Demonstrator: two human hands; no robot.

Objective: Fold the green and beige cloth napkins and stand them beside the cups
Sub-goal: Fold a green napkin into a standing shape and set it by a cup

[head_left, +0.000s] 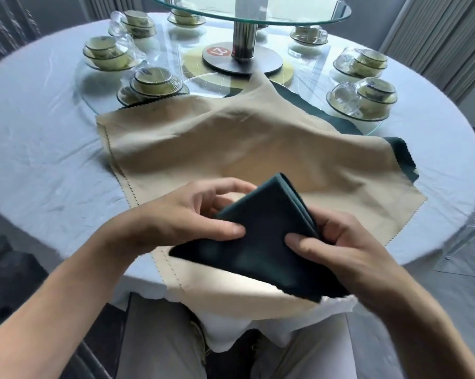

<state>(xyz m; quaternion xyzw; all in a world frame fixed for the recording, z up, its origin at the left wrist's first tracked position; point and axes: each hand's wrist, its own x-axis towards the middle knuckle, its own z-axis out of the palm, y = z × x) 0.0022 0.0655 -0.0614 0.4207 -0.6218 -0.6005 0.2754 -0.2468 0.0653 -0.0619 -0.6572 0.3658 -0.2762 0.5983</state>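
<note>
A: What are the hands doing?

B: Both grip a dark green cloth napkin folded into a thick triangle [261, 242]. The left hand [192, 214] pinches its left part, thumb on top and fingers curled behind the cloth. The right hand [337, 247] clamps the right part, thumb pressed on the near face, fingers wrapped behind the layered edge.

A: Where does that napkin sit?

B: Held just above the near part of the bench, its peak pointing away from the person and its layers showing along the right slope. Whether its lower corner touches the cloth below, I cannot tell.

A: And the beige one?

B: A large beige cloth napkin with a scalloped hem [230, 149] lies spread flat on the round bench with a white tablecloth [39, 149], its near corner hanging over the edge. Another dark green cloth [403, 157] lies under it, peeking out on the right and far side.

A: The cups?

B: Wrapped sets of pale green cups and bowls stacked on saucers stand around a glass disc, such as one near left [154, 83] and one at right [367, 98], some with clear glass cups beside them. A raised glass turntable on a metal post [243, 36] stands in the middle.
</note>
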